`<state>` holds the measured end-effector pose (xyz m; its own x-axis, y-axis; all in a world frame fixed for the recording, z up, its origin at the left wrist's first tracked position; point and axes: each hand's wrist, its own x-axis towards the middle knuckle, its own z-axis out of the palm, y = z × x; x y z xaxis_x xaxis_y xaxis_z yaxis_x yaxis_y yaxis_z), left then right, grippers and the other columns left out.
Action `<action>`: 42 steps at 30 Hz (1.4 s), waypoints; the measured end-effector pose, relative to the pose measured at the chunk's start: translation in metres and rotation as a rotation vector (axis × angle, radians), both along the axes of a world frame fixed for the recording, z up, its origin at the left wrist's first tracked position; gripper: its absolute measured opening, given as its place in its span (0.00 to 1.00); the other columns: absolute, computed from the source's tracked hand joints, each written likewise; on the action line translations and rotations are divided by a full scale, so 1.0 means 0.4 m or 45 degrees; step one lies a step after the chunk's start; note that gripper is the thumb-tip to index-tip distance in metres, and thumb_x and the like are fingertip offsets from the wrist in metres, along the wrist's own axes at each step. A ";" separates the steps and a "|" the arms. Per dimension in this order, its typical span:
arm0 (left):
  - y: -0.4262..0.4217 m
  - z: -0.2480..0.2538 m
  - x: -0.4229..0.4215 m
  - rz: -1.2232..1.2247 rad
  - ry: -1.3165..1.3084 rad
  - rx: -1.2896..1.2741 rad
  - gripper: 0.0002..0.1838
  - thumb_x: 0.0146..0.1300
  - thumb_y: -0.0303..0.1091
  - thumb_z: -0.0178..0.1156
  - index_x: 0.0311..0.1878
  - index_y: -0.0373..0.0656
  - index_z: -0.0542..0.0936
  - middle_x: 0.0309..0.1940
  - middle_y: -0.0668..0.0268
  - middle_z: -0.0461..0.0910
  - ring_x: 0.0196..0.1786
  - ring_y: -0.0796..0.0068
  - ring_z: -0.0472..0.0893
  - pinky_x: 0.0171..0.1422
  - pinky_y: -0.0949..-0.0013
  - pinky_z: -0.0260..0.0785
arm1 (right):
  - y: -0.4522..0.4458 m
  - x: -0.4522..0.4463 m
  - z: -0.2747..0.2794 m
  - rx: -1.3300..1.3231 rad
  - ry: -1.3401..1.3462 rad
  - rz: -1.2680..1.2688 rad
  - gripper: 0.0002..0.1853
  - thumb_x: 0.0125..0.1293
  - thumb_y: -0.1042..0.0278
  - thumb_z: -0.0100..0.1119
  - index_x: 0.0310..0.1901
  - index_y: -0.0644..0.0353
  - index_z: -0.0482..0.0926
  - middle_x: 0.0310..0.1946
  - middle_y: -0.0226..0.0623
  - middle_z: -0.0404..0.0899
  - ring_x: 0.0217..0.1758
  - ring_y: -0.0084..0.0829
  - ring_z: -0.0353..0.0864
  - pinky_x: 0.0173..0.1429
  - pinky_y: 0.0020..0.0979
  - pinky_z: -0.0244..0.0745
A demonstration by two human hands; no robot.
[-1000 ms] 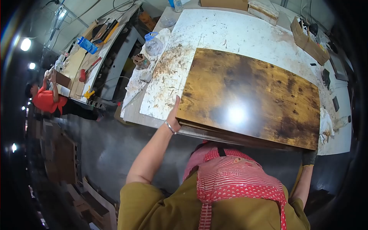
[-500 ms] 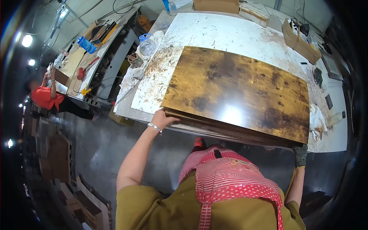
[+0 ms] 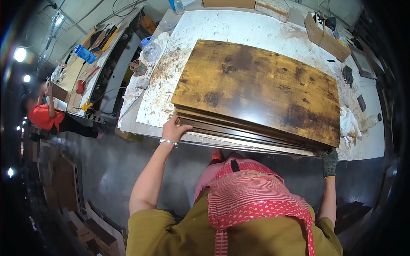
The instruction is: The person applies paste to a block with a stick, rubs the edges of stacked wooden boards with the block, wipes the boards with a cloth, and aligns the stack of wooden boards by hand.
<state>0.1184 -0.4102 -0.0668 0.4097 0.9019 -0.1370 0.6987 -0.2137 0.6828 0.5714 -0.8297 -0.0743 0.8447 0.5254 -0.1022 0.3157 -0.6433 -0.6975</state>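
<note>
A stack of wooden boards lies on the worktable in front of me, its layered dark edges facing my body. The top board has a glossy brown-and-amber wood-grain face with dark knots. My left hand, bare with a bracelet at the wrist, grips the stack's near left corner below the top board. Its thumb lies along the front edges and its other fingers go round the left side. At the near right corner, my right hand, in a dark grey glove, holds the boards from below. Its fingertips are partly hidden.
The white, stained table sheet surrounds the stack. A clear jug stands at left, a cardboard box at back right. A crumpled white cloth and a bottle lie right. A person in red works at another bench.
The top board has shifted slightly away from me, and more layered edges show beneath it. My left hand now sits lower against the stack. My right hand remains at the right corner.
</note>
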 end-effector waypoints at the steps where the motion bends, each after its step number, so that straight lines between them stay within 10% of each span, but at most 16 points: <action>1: 0.011 -0.047 -0.017 0.000 -0.002 -0.003 0.25 0.42 0.39 0.75 0.39 0.32 0.78 0.29 0.57 0.82 0.34 0.66 0.81 0.41 0.68 0.72 | 0.004 -0.007 -0.001 0.058 -0.027 -0.017 0.28 0.48 0.69 0.71 0.52 0.67 0.73 0.47 0.43 0.78 0.48 0.35 0.77 0.53 0.33 0.71; 8: -0.007 -0.066 -0.019 -0.165 -0.388 -0.130 0.40 0.41 0.34 0.76 0.57 0.33 0.65 0.53 0.51 0.74 0.51 0.62 0.77 0.50 0.65 0.72 | -0.009 -0.012 -0.019 0.198 0.081 0.072 0.32 0.49 0.70 0.70 0.57 0.66 0.68 0.51 0.42 0.76 0.53 0.35 0.75 0.57 0.34 0.69; 15: 0.003 -0.058 -0.009 -0.032 -0.153 0.017 0.40 0.39 0.26 0.75 0.58 0.29 0.68 0.35 0.59 0.80 0.32 0.76 0.80 0.37 0.74 0.74 | 0.026 -0.018 -0.004 0.135 0.048 -0.043 0.38 0.34 0.62 0.80 0.50 0.68 0.73 0.42 0.46 0.80 0.45 0.39 0.79 0.49 0.36 0.73; 22: 0.051 -0.142 -0.025 0.058 -0.155 0.217 0.39 0.36 0.31 0.76 0.56 0.30 0.72 0.36 0.62 0.77 0.35 0.74 0.72 0.42 0.72 0.69 | 0.050 -0.060 0.036 -0.011 -0.211 -0.039 0.31 0.42 0.56 0.74 0.45 0.68 0.75 0.41 0.53 0.79 0.46 0.45 0.78 0.49 0.38 0.72; 28: 0.094 -0.052 -0.023 0.003 -0.157 -0.366 0.38 0.48 0.31 0.71 0.63 0.33 0.66 0.44 0.62 0.74 0.39 0.76 0.74 0.43 0.73 0.71 | 0.032 -0.042 0.035 0.015 -0.207 -0.026 0.40 0.44 0.52 0.73 0.56 0.68 0.69 0.50 0.52 0.74 0.53 0.42 0.74 0.56 0.36 0.69; 31: 0.119 0.014 -0.002 0.106 -0.622 -0.271 0.32 0.64 0.36 0.57 0.70 0.44 0.58 0.64 0.57 0.64 0.59 0.70 0.71 0.53 0.67 0.70 | 0.048 -0.056 0.108 0.460 -0.014 -0.034 0.43 0.55 0.60 0.66 0.69 0.63 0.54 0.62 0.46 0.65 0.63 0.33 0.65 0.64 0.31 0.63; 35: 0.133 0.088 0.095 0.107 -0.703 -0.144 0.31 0.66 0.47 0.52 0.70 0.53 0.59 0.70 0.60 0.57 0.71 0.66 0.57 0.70 0.60 0.53 | 0.050 0.037 0.035 0.302 -0.530 0.138 0.35 0.61 0.52 0.61 0.66 0.59 0.62 0.62 0.45 0.68 0.66 0.35 0.65 0.67 0.33 0.60; 42: 0.170 0.025 0.162 0.155 -0.548 0.397 0.24 0.68 0.42 0.52 0.63 0.39 0.69 0.60 0.57 0.72 0.63 0.65 0.69 0.68 0.66 0.55 | 0.115 0.015 0.085 0.435 -0.343 -0.032 0.29 0.65 0.47 0.52 0.59 0.61 0.70 0.55 0.46 0.72 0.58 0.39 0.71 0.62 0.35 0.64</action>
<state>0.1833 -0.3422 -0.0567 0.2597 0.9172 0.3021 0.4021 -0.3871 0.8297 0.5773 -0.7836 -0.0402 0.8302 0.4698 0.2999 0.5029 -0.3995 -0.7665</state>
